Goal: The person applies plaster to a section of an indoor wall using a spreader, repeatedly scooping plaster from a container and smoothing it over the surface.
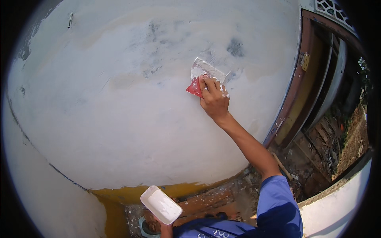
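Note:
My right hand point(214, 99) grips a putty spreader point(194, 86) with a red handle and a wide metal blade point(211, 70) smeared with white paste, held against the whitish, patchy wall point(119, 99) above the middle of the view. Flecks of white paste cover the knuckles. Low in the view, my left hand point(162, 225) holds a white rectangular tray point(147, 192) containing white paste; most of that hand is hidden beneath it.
A brown door frame point(278, 125) with a yellow hinge point(305, 62) borders the wall on the right. Yellow paint point(115, 195) shows along the wall's base. Debris point(317, 146) and boards point(206, 198) lie below, beside a low white wall point(337, 202).

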`<state>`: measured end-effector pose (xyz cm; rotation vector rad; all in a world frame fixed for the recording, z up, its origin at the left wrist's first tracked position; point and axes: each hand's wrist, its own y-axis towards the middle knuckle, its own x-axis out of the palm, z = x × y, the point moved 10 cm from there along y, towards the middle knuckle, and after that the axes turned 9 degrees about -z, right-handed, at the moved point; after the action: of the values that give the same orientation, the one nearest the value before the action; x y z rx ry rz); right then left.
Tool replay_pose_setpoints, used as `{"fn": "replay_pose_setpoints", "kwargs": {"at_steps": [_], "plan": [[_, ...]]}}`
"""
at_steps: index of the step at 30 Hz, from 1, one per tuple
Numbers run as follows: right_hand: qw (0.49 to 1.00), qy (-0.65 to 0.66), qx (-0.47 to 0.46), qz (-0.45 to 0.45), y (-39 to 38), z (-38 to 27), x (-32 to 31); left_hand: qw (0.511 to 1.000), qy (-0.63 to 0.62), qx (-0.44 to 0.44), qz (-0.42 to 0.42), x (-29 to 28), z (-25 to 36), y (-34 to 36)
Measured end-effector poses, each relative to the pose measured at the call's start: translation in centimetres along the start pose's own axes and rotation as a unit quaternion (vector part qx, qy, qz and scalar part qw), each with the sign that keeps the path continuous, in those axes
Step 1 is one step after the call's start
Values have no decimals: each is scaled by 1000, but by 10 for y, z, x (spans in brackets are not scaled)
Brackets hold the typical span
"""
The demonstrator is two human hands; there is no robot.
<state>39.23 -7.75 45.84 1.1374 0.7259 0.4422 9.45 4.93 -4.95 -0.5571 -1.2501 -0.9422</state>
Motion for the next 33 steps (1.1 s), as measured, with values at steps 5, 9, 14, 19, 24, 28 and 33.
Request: {"fn": "replay_pose_setpoints", "kwargs": {"at_steps": [5,9,14,19,24,28,33], "plan": [[978,177,-47,-99,-48,-46,1,996,-79,-9,27,-21,-1,-2],[970,237,23,57,-5,46,-70,998,8,-34,-43,-1,-2,-1],[968,159,138,136,28,168,-70,999,-13,-29,-27,-1,-7,-16],[982,160,53,80,-33,74,-29,995,-101,-16,-11,-1,-7,-27],[962,256,-47,-81,-92,-36,6,985,-161,24,59,-24,1,-30],[966,252,-3,62,-17,27,-55,996,-87,11,-15,16,10,-17],[979,126,48,152,89,117,-92,982,-183,24,30,26,4,-21]]}}
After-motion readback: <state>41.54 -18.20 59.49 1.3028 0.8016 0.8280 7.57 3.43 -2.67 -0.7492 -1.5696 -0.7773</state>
